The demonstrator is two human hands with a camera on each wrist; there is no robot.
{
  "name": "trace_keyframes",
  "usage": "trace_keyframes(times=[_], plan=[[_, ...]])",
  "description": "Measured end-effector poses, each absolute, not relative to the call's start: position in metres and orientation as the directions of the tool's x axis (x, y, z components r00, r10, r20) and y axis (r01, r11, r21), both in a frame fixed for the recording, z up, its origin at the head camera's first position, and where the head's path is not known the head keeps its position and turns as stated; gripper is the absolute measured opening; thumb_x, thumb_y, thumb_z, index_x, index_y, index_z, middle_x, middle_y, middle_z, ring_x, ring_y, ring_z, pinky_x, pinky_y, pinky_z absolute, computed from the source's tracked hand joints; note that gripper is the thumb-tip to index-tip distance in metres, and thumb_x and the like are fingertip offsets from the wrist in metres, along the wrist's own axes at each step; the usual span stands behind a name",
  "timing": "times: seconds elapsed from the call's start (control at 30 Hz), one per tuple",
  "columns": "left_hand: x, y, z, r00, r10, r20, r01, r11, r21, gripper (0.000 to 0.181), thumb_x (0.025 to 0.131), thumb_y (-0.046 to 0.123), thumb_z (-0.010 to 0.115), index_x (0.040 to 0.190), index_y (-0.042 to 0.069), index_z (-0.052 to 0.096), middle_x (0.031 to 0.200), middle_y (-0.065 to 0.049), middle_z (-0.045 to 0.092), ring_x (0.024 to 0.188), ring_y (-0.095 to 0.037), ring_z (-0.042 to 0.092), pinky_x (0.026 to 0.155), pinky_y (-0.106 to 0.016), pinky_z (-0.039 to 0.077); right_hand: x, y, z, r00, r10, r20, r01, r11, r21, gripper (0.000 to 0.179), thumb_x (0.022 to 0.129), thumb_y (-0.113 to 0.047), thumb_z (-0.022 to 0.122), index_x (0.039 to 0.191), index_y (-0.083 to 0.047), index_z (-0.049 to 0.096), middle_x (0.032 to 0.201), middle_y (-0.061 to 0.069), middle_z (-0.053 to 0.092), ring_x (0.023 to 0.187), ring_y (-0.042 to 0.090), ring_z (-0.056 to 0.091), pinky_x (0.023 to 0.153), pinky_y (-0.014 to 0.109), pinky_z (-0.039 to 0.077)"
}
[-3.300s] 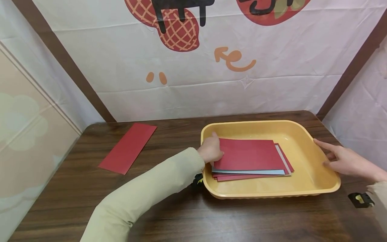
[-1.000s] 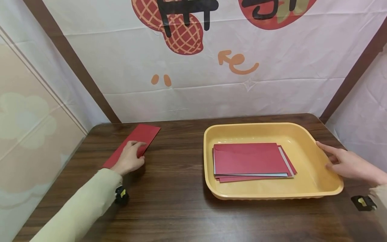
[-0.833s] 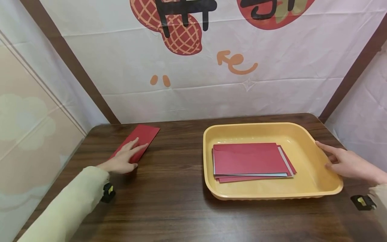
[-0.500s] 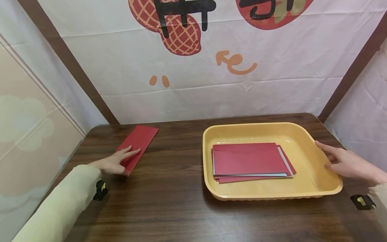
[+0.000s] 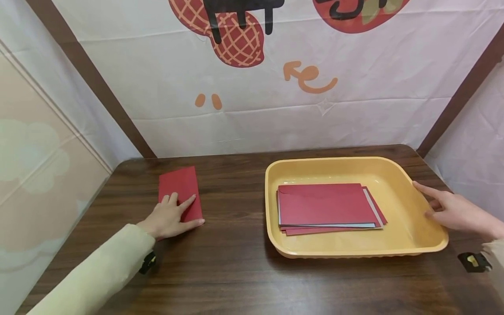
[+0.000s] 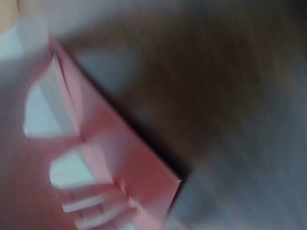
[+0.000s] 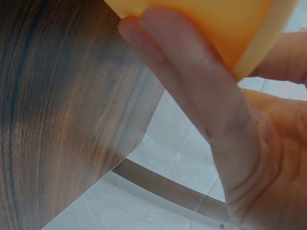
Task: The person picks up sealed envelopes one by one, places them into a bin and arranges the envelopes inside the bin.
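In the head view my left hand [image 5: 167,218] lies over a red envelope [image 5: 179,180] on the left of the table. Its fingers are spread and fairly straight on the envelope, with the thumb at the right edge. The left wrist view is blurred, but the red envelope [image 6: 129,153] shows there beside the fingers. On the right, a yellow tray [image 5: 344,250] holds a stack of red envelopes [image 5: 327,204], with pale edges showing between some. My right hand [image 5: 456,212] grips the tray's right side; in the right wrist view, fingers [image 7: 192,67] press its outer wall.
The dark wood table [image 5: 232,271] runs back to a printed cloth wall [image 5: 252,131]. Another cloth side wall [image 5: 35,175] stands at the left. The table's edge [image 7: 127,157] shows below the tray in the right wrist view.
My left hand has left the stack in the tray and gone to the loose red envelope. That envelope has turned from slanted to nearly upright in view. The right hand stays on the tray.
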State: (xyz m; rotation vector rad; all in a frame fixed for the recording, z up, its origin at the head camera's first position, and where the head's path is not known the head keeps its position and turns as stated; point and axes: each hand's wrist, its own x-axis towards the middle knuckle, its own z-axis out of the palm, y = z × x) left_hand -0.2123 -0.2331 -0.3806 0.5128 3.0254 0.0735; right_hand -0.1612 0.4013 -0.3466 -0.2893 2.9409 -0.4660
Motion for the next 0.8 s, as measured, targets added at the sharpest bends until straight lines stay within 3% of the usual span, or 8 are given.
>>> trace_keyframes(times=[0.13, 0.33, 0.5, 0.57, 0.7, 0.8], plan=[[-0.208, -0.215, -0.385, -0.963, 0.267, -0.039, 0.267, 0.964, 0.018, 0.085, 0.086, 0.061, 0.056, 0.142, -0.002, 0.042, 0.102, -0.024, 0.048, 0.086, -0.033, 0.045, 0.070, -0.046, 0.045, -0.161, 0.402, -0.346, -0.972, -0.208, -0.110, -0.165, 0.936, -0.311, 0.076, 0.081, -0.002, 0.062, 0.143, 0.014, 0.021, 0.087, 0.021, 0.070, 0.071, 0.015, 0.065, 0.057, 0.023, 0.044], [-0.208, -0.183, -0.387, -0.989, 0.124, -0.075, 0.130, 0.988, -0.082, 0.088, 0.093, 0.059, 0.046, 0.137, -0.016, 0.037, 0.110, -0.034, 0.049, 0.099, -0.043, 0.052, 0.068, -0.047, 0.052, -0.161, 0.402, -0.349, -0.973, -0.204, -0.111, -0.163, 0.940, -0.300, 0.076, 0.080, -0.004, 0.062, 0.143, 0.014, 0.022, 0.087, 0.019, 0.071, 0.075, 0.022, 0.067, 0.058, 0.024, 0.044], [-0.217, -0.161, -0.388, -0.994, 0.050, -0.096, 0.065, 0.987, -0.150, 0.084, 0.098, 0.055, 0.037, 0.117, -0.027, 0.048, 0.100, -0.031, 0.053, 0.092, -0.039, 0.057, 0.073, -0.044, 0.054, -0.161, 0.403, -0.349, -0.972, -0.198, -0.124, -0.152, 0.939, -0.310, 0.076, 0.081, -0.004, 0.062, 0.143, 0.014, 0.021, 0.088, 0.020, 0.071, 0.076, 0.025, 0.068, 0.057, 0.025, 0.045], [-0.221, -0.156, -0.389, -0.993, 0.046, -0.107, 0.064, 0.983, -0.170, 0.083, 0.100, 0.053, 0.034, 0.105, -0.027, 0.055, 0.100, -0.032, 0.055, 0.088, -0.037, 0.059, 0.071, -0.042, 0.054, -0.161, 0.403, -0.349, -0.973, -0.200, -0.120, -0.155, 0.939, -0.307, 0.076, 0.081, -0.004, 0.062, 0.143, 0.014, 0.021, 0.088, 0.020, 0.070, 0.076, 0.026, 0.068, 0.058, 0.025, 0.045], [-0.225, -0.151, -0.388, -0.992, 0.057, -0.115, 0.081, 0.973, -0.217, 0.080, 0.102, 0.050, 0.029, 0.087, -0.020, 0.067, 0.108, -0.036, 0.056, 0.086, -0.037, 0.061, 0.066, -0.039, 0.054, -0.161, 0.403, -0.349, -0.972, -0.212, -0.102, -0.172, 0.936, -0.306, 0.075, 0.081, -0.003, 0.061, 0.143, 0.013, 0.021, 0.088, 0.019, 0.071, 0.070, 0.016, 0.065, 0.056, 0.024, 0.043], [-0.228, -0.147, -0.387, -0.992, 0.064, -0.105, 0.087, 0.968, -0.236, 0.077, 0.102, 0.048, 0.030, 0.082, -0.016, 0.070, 0.109, -0.037, 0.058, 0.089, -0.039, 0.061, 0.067, -0.039, 0.055, -0.162, 0.403, -0.348, -0.971, -0.221, -0.094, -0.184, 0.936, -0.301, 0.075, 0.081, -0.003, 0.061, 0.143, 0.013, 0.021, 0.088, 0.018, 0.071, 0.069, 0.010, 0.062, 0.056, 0.023, 0.042]])
